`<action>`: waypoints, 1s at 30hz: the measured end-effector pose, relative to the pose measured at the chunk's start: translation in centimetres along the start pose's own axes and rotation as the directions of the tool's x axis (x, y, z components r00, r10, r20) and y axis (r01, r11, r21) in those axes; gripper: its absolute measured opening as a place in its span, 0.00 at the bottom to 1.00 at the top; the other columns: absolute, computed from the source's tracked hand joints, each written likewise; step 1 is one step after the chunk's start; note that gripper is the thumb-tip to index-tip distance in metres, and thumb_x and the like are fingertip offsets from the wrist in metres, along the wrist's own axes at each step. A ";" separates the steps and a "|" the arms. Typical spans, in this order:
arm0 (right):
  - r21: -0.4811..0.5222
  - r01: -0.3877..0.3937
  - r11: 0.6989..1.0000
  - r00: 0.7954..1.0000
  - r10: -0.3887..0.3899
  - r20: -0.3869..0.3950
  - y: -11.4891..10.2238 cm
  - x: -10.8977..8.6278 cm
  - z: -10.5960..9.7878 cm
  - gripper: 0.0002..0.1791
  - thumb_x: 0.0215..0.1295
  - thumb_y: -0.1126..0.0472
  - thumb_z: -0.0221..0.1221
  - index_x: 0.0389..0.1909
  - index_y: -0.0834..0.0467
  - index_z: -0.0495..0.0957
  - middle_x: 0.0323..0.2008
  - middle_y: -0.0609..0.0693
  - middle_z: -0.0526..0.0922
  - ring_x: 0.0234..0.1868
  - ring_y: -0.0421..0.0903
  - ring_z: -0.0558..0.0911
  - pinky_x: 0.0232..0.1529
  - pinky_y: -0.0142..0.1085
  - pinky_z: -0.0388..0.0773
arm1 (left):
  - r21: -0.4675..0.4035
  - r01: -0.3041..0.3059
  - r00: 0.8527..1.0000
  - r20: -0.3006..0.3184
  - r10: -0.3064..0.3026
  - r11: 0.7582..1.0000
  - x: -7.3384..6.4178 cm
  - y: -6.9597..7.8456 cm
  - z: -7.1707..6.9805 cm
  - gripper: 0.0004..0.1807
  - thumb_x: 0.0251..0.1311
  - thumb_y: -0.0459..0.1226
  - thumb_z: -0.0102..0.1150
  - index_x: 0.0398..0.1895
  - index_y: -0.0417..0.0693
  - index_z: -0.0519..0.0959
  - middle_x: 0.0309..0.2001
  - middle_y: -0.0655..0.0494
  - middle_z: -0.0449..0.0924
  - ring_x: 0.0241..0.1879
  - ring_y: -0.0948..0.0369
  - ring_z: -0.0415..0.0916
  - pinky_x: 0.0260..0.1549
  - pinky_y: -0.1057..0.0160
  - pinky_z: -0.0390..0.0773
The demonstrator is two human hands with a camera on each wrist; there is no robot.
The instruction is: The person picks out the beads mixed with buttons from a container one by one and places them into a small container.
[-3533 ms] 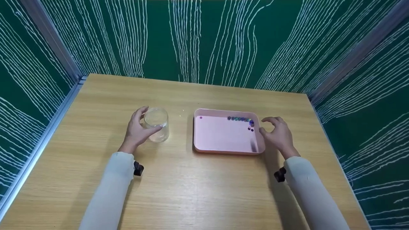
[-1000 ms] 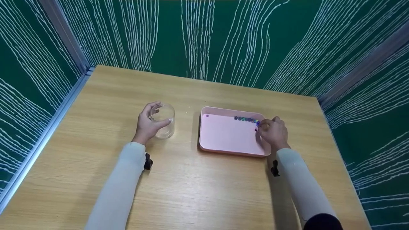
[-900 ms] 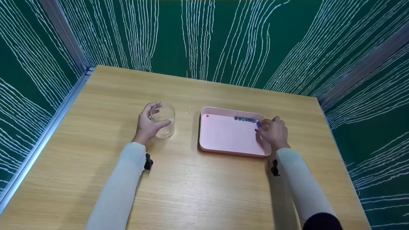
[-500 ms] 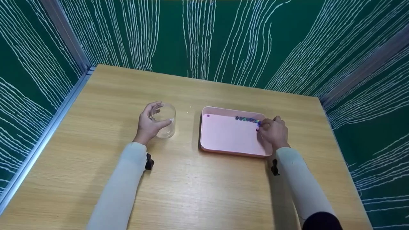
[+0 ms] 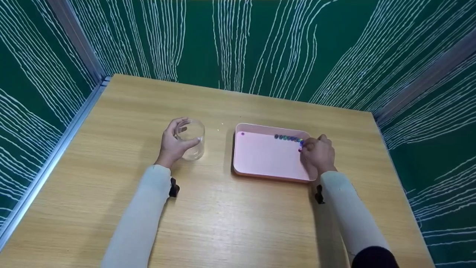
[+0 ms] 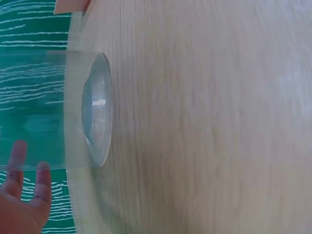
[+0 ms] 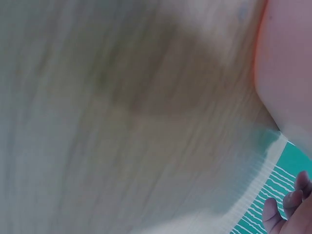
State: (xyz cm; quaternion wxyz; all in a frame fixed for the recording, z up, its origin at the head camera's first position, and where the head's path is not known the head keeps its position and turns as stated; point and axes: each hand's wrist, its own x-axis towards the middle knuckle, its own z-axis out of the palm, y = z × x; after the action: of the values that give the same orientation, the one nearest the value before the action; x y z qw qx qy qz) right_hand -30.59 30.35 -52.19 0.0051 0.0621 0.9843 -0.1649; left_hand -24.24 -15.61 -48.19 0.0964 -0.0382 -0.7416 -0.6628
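Observation:
In the head view my left hand wraps its fingers and thumb around a clear glass jar, which stands upright on the table. The left wrist view shows the jar's thick base on the wood and two fingers along its side. My right hand reaches over the right wall of a shallow pink tray. Its thumb and fingers are drawn together at a bead, mostly covered by the fingertips. Alongside runs a row of small shiny coloured beads. One dark bead shows beside the fingertips.
A lone purple bead lies in the tray's far left corner. Tiny pale specks are on the wooden table between jar and tray. Green walls with white lines enclose the table's back and sides.
Since the oldest frame my right hand has moved left into the tray, its spread fingers closing together at the beads. Lately both hands hold nearly still. The view has shifted slightly.

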 end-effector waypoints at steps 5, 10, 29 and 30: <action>-0.052 0.042 0.998 0.998 -0.044 -0.038 0.1 -0.1 -0.1 0.12 0.53 0.50 0.57 0.36 0.50 0.80 0.36 0.50 0.67 0.38 0.50 0.62 0.34 0.41 0.62 | -0.005 0.005 0.999 0.035 -0.004 1.000 0.0 0.2 0.1 0.38 0.36 0.36 0.70 0.54 0.44 0.62 0.55 0.49 0.68 0.57 0.57 0.63 0.58 0.57 0.61; -0.007 0.019 1.000 0.999 -0.019 -0.032 0.0 -0.3 -0.3 0.12 0.52 0.49 0.58 0.36 0.49 0.80 0.36 0.49 0.68 0.39 0.50 0.63 0.35 0.40 0.61 | 0.014 0.014 0.999 0.045 -0.015 1.000 0.0 0.4 0.2 0.38 0.36 0.38 0.70 0.54 0.46 0.62 0.55 0.52 0.68 0.57 0.58 0.62 0.57 0.60 0.62; 0.058 0.069 0.996 0.994 -0.063 -0.089 -1.3 -1.5 -2.3 0.10 0.55 0.51 0.55 0.37 0.48 0.78 0.35 0.48 0.71 0.38 0.48 0.68 0.38 0.42 0.71 | 0.042 0.038 0.998 0.047 -0.040 0.998 -0.3 0.6 -0.1 0.40 0.36 0.40 0.70 0.55 0.48 0.61 0.57 0.50 0.66 0.58 0.54 0.61 0.58 0.55 0.62; 0.055 0.091 0.994 0.991 -0.085 -0.101 -1.3 -1.5 -2.4 0.10 0.55 0.51 0.55 0.36 0.49 0.78 0.35 0.48 0.72 0.38 0.48 0.69 0.37 0.42 0.72 | 0.040 0.044 0.998 0.049 -0.046 0.998 -0.2 0.5 -0.1 0.40 0.35 0.41 0.71 0.55 0.48 0.61 0.57 0.51 0.66 0.58 0.54 0.61 0.57 0.54 0.62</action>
State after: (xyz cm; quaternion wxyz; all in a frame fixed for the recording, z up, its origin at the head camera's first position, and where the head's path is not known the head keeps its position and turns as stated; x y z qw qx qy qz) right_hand -29.21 29.67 -49.46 -0.0525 0.0267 0.9798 -0.1909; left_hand -23.88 -15.65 -47.71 0.0636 -0.0360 -0.7572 -0.6490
